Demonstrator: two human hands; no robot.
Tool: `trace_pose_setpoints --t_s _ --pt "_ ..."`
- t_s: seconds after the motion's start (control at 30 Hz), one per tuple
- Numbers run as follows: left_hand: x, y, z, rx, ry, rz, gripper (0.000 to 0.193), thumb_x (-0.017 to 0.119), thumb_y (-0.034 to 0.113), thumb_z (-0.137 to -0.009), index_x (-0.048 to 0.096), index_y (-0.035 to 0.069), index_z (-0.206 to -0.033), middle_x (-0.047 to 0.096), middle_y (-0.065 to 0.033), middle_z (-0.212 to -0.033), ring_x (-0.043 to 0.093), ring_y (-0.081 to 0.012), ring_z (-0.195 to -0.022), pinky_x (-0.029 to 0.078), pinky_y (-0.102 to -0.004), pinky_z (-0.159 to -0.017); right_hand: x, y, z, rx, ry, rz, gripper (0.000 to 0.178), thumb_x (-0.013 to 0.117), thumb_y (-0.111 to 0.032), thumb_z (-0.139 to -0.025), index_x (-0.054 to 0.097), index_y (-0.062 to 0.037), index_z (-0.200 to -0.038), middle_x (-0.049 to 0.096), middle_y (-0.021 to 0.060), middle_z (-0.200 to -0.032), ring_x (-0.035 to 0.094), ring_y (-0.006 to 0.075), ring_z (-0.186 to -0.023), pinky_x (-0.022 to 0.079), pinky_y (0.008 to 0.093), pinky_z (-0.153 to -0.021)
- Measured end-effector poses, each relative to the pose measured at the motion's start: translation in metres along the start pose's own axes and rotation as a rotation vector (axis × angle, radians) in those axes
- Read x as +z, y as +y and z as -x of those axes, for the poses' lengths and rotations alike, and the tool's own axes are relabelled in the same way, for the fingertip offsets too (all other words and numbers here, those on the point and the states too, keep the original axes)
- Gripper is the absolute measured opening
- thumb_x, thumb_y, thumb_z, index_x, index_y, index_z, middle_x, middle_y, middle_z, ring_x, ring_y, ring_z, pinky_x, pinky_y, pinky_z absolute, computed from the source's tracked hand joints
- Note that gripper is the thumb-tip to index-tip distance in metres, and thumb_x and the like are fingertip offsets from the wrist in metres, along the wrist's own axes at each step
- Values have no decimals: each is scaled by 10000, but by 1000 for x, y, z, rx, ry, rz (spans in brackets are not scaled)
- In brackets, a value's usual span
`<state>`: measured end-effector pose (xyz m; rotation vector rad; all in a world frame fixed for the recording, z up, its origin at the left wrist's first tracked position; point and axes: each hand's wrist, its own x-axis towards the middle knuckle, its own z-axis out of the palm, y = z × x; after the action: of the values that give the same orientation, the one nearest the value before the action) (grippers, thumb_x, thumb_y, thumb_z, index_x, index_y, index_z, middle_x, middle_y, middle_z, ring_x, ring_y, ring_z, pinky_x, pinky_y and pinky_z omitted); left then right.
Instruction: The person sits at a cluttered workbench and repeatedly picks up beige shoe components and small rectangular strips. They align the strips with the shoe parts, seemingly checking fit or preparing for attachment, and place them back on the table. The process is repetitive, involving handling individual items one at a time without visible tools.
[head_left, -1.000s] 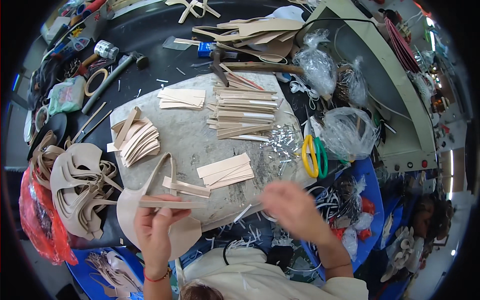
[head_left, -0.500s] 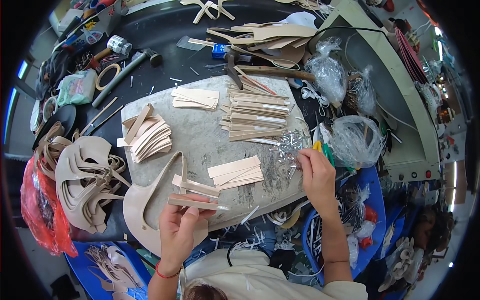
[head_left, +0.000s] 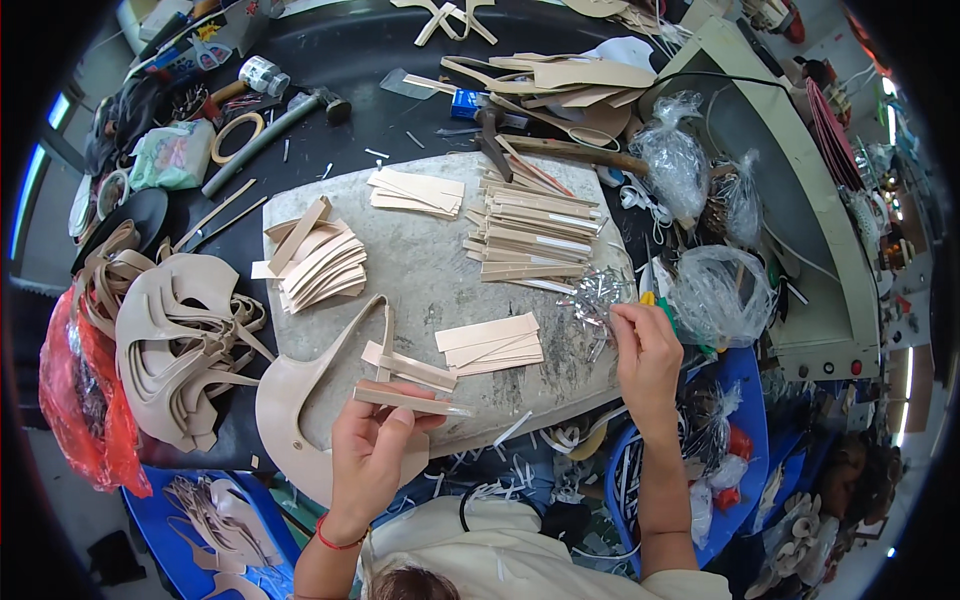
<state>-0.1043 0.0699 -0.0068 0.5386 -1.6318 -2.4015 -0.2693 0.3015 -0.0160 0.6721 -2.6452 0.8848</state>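
Observation:
My left hand (head_left: pixel 378 450) grips a narrow beige leather strip (head_left: pixel 405 398) between thumb and fingers; a shiny bit shows at its right end. Just beyond lie another folded strip (head_left: pixel 415 370) and a curved beige shoe upper (head_left: pixel 300 385) with a thin strap. My right hand (head_left: pixel 650 370) is at the right side of the pale stone slab (head_left: pixel 420 270), fingertips pinched at the edge of a heap of small shiny metal pieces (head_left: pixel 598 292). Whatever is between those fingertips is too small to make out. A fanned stack of flat beige strips (head_left: pixel 490 345) lies between my hands.
More strips sit in a left stack (head_left: pixel 330 265), a back stack (head_left: pixel 415 192) and a long pile (head_left: pixel 535 230). Hammers (head_left: pixel 490 140) lie behind. Green-and-yellow-handled scissors (head_left: pixel 655 300) are beside my right hand. Blue bins (head_left: pixel 750 440) flank me; shoe uppers (head_left: pixel 170 340) heap at left.
The whole view has shifted slightly, moving the bench contents rightward in the picture. My left hand still holds the strip; my right fingertips stay at the metal heap.

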Motion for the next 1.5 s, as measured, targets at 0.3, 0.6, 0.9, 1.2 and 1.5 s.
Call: trace_pose_setpoints --t_s 0.3,0.6,0.9,1.2,1.5 --pt "1 -2 0 -3 -10 32 181 428 3 -931 527 -53 -1072 591 -139 -1063 614 -211 -980 530 -352 -867 -2 4 0 -18 34 16 124 593 -31 -871 623 30 -975 609 103 -774 596 171 -623 471 270 -579" --pt "-1 -1 -2 -99 -57 78 186 426 7 -934 486 -57 -1098 537 -155 -1126 597 -234 -1010 543 -360 -874 11 -73 20 361 -624 -863 199 663 32 -814 618 -4 -1005 636 37 -855 584 63 -745 480 200 -662" --pt "-9 -1 2 -162 -78 132 202 408 25 -942 482 -42 -1118 568 -125 -1072 610 -158 -937 525 -334 -883 24 -89 17 278 -800 -895 243 697 -49 -815 607 -13 -1038 669 63 -820 634 88 -762 506 223 -662" --pt "-15 1 4 -130 -57 251 207 429 35 -942 479 -48 -1126 562 -150 -1111 621 -213 -977 537 -334 -864 14 -93 7 358 -840 -481 403 789 -130 -738 578 -15 -1060 618 54 -727 569 82 -644 487 227 -627" --pt "-19 9 11 76 28 -267 230 538 75 -900 532 -17 -1111 593 -90 -1107 608 -195 -995 482 -322 -847 32 -130 11 -626 -394 -309 443 692 -50 -776 557 -25 -1197 619 158 -1025 615 305 -853 507 351 -753"
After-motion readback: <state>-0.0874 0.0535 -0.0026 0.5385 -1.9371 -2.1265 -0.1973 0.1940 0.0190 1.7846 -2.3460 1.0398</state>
